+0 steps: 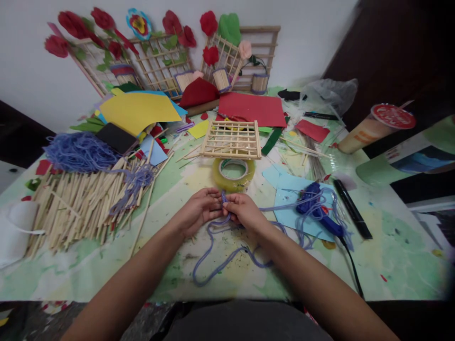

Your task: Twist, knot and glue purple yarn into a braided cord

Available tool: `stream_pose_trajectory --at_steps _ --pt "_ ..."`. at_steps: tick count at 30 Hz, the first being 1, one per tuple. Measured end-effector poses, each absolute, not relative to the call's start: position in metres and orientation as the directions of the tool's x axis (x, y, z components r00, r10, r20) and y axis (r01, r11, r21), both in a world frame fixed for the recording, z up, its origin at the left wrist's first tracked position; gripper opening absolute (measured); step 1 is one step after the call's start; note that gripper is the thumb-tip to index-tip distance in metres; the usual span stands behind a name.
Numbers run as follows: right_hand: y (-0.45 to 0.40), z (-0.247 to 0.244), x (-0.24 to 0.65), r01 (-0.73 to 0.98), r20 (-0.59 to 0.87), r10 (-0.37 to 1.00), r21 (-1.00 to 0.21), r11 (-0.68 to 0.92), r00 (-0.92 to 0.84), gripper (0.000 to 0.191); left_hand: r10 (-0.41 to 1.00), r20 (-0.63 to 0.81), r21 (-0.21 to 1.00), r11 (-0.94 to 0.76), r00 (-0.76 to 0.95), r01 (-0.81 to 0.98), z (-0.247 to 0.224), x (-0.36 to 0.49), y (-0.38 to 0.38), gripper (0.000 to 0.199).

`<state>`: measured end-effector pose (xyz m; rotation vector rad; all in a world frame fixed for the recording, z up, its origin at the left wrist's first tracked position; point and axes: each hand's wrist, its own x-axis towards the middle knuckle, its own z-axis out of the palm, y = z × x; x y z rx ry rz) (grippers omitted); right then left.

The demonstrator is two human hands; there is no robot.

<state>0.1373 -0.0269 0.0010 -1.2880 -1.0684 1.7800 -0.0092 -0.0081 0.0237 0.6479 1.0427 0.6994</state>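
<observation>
Blue-purple yarn point(223, 196) is pinched between the fingertips of my two hands at the front middle of the table. My left hand point(201, 209) has its fingers curled in on the strand, palm partly turned up. Thumb and fingers of my right hand point(244, 208) close on the same yarn; the exact hold is partly hidden by the fingers. Loose loops of it lie on the table below and run right to a tangle over a blue glue gun point(329, 223). Just beyond my fingertips sits a roll of clear tape point(218, 181), and a small wooden stick lattice point(231, 155) is right behind it.
On the left lie a heap of sticks point(81, 208) and a yarn bundle point(80, 151). Yellow paper point(140, 111) and red paper point(250, 106) are at the back, before lattices with paper flowers. A black marker point(352, 208) and a drink cup point(373, 128) stand to the right.
</observation>
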Motion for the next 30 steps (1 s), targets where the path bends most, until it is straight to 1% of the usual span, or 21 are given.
stream_pose_trajectory --at_steps 3,6,11,17,23,27,30 --pt "-0.026 -0.002 0.139 0.022 -0.390 0.874 -0.916 -0.401 -0.291 0.022 0.748 -0.550 0.744 0.641 0.372 -0.190 0.025 -0.006 -0.008 0.035" --pt "-0.025 -0.006 0.141 0.118 -0.350 0.889 -0.937 -0.330 -0.296 0.023 0.746 -0.552 0.754 0.637 0.373 -0.158 0.025 -0.005 -0.008 0.034" --pt "-0.025 -0.007 0.140 0.202 -0.314 0.909 -0.943 -0.264 -0.274 0.023 0.756 -0.547 0.765 0.626 0.359 -0.150 0.022 -0.009 -0.009 0.034" --pt "-0.029 -0.008 0.141 0.286 -0.333 0.897 -0.925 -0.250 -0.292 0.019 0.734 -0.573 0.797 0.603 0.364 0.037 0.022 -0.021 -0.010 0.033" --pt "-0.035 -0.008 0.141 0.343 -0.325 0.896 -0.914 -0.217 -0.301 0.014 0.667 -0.580 0.794 0.591 0.467 0.143 0.009 -0.023 -0.008 0.031" --pt "-0.037 -0.006 0.139 0.377 -0.295 0.914 -0.909 -0.178 -0.280 0.014 0.706 -0.543 0.830 0.534 0.455 0.162 0.003 -0.020 -0.008 0.028" --pt "-0.036 -0.002 0.139 0.326 -0.338 0.894 -0.915 -0.238 -0.295 0.018 0.717 -0.544 0.828 0.543 0.436 0.141 0.003 -0.020 -0.008 0.026"
